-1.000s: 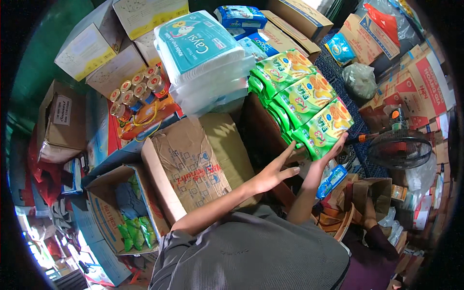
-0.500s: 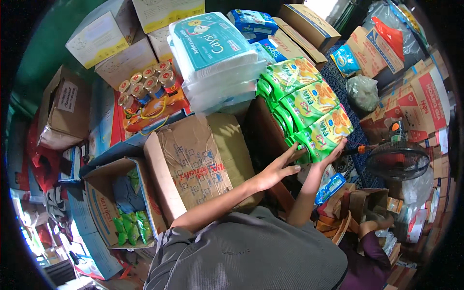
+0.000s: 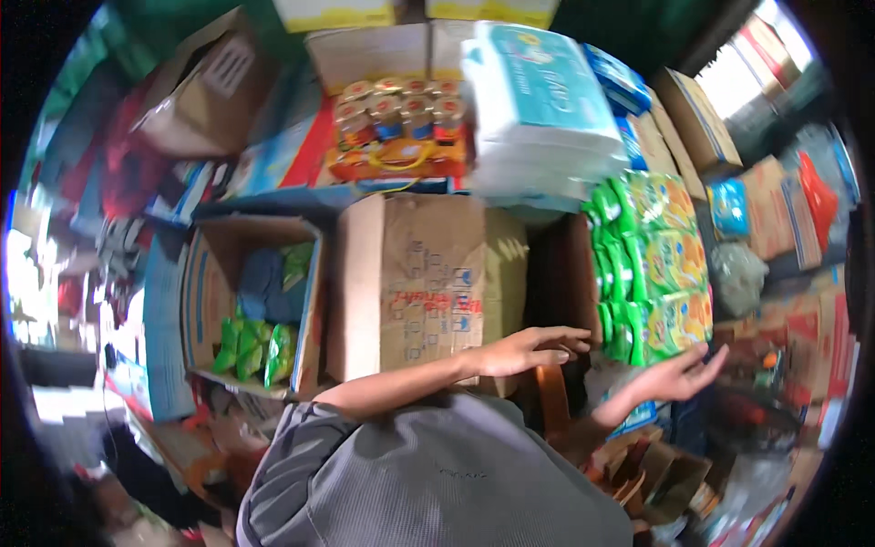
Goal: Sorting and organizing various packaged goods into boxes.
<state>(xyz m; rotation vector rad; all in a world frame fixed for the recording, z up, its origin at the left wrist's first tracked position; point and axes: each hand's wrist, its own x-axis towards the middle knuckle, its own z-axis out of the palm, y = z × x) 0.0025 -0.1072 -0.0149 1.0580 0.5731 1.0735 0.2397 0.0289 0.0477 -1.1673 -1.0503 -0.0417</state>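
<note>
Green snack packs point(image 3: 674, 264) with orange pictures stand in rows, stacked at the right. My left hand point(image 3: 529, 353) is open just left of their near end, palm down, fingers stretched out and holding nothing. Beside their near right corner my right hand point(image 3: 679, 374) is open with its fingers apart; I cannot tell whether it touches the lowest pack. A large closed cardboard box point(image 3: 433, 292) lies in front of me, beyond my left forearm. To its left an open carton point(image 3: 314, 301) holds several small green packets point(image 3: 255, 351) and something blue.
Behind the closed box stand gold-lidded jars point(image 3: 401, 114) on an orange gift box point(image 3: 396, 162). A tall stack of white-and-teal tissue packs point(image 3: 547, 100) is next to them. A brown carton point(image 3: 205, 100) sits far left. Cartons and a blurred fan point(image 3: 756, 415) are at the right.
The view has swung, so everything sits farther right in it. My left hand has come away from the green packs, and my right hand has loosened and turned outward. The packs stay stacked.
</note>
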